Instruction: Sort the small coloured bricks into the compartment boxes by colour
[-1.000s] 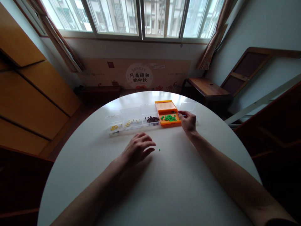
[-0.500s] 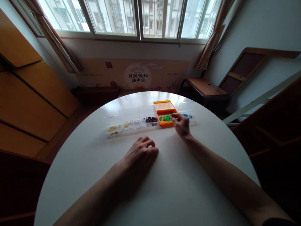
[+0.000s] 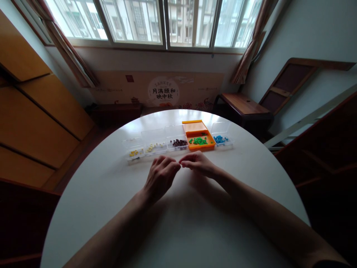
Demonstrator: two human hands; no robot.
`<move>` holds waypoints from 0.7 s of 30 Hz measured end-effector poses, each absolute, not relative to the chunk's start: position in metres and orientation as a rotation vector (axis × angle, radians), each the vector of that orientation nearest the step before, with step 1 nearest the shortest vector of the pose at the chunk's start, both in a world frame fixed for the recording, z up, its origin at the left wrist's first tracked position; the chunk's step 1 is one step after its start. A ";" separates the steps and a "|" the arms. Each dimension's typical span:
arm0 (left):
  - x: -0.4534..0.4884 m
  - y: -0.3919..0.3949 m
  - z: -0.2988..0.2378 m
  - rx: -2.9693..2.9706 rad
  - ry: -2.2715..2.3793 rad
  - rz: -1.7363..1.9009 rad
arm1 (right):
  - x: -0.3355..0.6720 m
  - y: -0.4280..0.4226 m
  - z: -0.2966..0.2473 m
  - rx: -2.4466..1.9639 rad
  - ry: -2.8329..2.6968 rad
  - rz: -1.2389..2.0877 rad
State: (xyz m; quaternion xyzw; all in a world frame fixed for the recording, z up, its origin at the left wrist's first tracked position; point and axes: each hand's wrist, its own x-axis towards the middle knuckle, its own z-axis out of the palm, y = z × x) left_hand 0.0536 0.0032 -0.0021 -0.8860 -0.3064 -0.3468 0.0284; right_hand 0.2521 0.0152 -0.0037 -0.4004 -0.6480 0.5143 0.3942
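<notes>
Above the white round table, my left hand and my right hand meet fingertip to fingertip. Both are closed in a pinch; whatever lies between the fingers is too small to make out. Just beyond them stands an open orange box with small green pieces in it. To its right, blue pieces fill part of a clear lidded box. On the left, further clear boxes hold dark brown pieces, pale yellow pieces and yellow pieces.
The boxes stand in a row, their lids raised at the back. Past the table's far edge are a wooden chair and a printed panel below the window. A wooden cabinet stands at the left.
My right hand has drawn back from the orange box toward me and leftward, to my left hand. The left hand has risen slightly and now pinches at the right fingertips.
</notes>
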 end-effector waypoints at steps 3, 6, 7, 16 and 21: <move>0.054 0.003 0.000 -2.648 -0.957 -1.142 | 0.248 0.009 0.003 -0.984 -1.606 1.471; 0.054 0.003 0.001 -2.602 -0.944 -1.160 | 0.247 0.008 0.002 -0.983 -1.557 1.495; 0.054 0.002 0.001 -2.591 -0.944 -1.160 | 0.248 0.009 0.001 -0.975 -1.560 1.495; 0.052 0.003 -0.001 -2.545 -1.030 -1.096 | 0.249 0.015 -0.009 -0.970 -1.676 1.311; 0.052 0.003 -0.003 -2.573 -1.019 -1.067 | 0.262 0.033 -0.014 -1.169 -1.568 0.901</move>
